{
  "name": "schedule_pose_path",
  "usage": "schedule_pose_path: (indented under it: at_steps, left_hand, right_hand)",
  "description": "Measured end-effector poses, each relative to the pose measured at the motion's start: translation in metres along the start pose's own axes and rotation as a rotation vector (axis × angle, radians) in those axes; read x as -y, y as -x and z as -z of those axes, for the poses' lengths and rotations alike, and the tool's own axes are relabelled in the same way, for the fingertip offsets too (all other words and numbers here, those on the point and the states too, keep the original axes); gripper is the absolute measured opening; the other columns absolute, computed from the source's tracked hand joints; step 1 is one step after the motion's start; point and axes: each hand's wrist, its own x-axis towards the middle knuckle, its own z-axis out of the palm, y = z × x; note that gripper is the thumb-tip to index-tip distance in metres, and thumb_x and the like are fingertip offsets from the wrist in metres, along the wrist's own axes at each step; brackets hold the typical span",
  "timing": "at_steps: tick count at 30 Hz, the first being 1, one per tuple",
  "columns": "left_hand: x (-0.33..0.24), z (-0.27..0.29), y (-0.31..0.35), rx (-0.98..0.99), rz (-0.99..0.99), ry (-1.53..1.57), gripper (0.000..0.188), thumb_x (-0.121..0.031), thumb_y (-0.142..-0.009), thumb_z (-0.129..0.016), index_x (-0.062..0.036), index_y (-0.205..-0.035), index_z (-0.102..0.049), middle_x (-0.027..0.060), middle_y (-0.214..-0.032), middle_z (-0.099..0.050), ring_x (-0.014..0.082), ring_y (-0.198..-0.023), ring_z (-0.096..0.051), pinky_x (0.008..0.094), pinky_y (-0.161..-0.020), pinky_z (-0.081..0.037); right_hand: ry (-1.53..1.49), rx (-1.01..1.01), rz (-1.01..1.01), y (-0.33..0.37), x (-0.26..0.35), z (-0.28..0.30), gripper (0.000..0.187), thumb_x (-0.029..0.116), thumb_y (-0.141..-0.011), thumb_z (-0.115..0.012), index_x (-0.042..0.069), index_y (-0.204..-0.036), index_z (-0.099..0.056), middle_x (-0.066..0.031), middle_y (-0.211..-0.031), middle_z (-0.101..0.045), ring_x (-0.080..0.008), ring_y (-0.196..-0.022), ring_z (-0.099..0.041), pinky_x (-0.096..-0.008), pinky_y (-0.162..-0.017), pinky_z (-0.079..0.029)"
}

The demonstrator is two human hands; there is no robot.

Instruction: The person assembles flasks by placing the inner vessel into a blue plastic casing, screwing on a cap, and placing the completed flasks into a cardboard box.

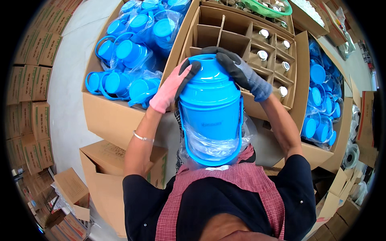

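Note:
In front of my body stands a blue plastic jug point(209, 116) with a stepped upper part and a loop handle hanging toward me. A clear plastic bag point(213, 142) is bunched around its lower half. My left hand point(177, 82), in a pink glove with black fingers, grips the upper left side of the jug. On the opposite side, my right hand point(241, 72), in a blue-grey and black glove, is curled around the top rim. What lies under the right fingertips is hidden.
Ahead is a divided carton point(209, 14) with several silver-capped bottles point(262, 55). Cartons of bagged blue jugs stand at the left point(130, 52) and right point(317, 74). A green basket point(267, 8) sits at the back. A brown box point(106, 154) is by my left arm; stacked boxes point(24, 84) line the far left.

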Motion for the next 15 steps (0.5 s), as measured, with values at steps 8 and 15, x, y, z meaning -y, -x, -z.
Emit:
schedule_pose_path:
  at_steps: [8, 15]
  left_hand:
    - [-0.034, -0.031, 0.01, -0.209, 0.027, -0.337, 0.047, -0.032, -0.096, -0.048, -0.0066, -0.135, -0.041, 0.0255, -0.13, -0.047, 0.0407, -0.116, -0.05, 0.044, -0.096, -0.042]
    - [-0.036, -0.028, 0.036, -0.216, -0.28, -0.932, 0.053, -0.016, -0.093, -0.052, 0.0067, -0.137, -0.032, 0.0286, -0.13, -0.045, 0.0418, -0.122, -0.045, 0.0429, -0.103, -0.039]
  right_hand:
    - [0.007, -0.081, 0.03, 0.005, -0.002, -0.005, 0.05, 0.042, -0.088, -0.061, 0.003, -0.119, -0.06, -0.01, -0.111, -0.062, -0.019, -0.101, -0.059, -0.0327, -0.091, -0.047]
    - [-0.326, 0.097, -0.003, -0.002, -0.021, 0.001, 0.07, 0.056, -0.088, -0.057, 0.0, -0.128, -0.052, -0.0088, -0.119, -0.06, -0.0136, -0.108, -0.056, -0.0299, -0.095, -0.046]
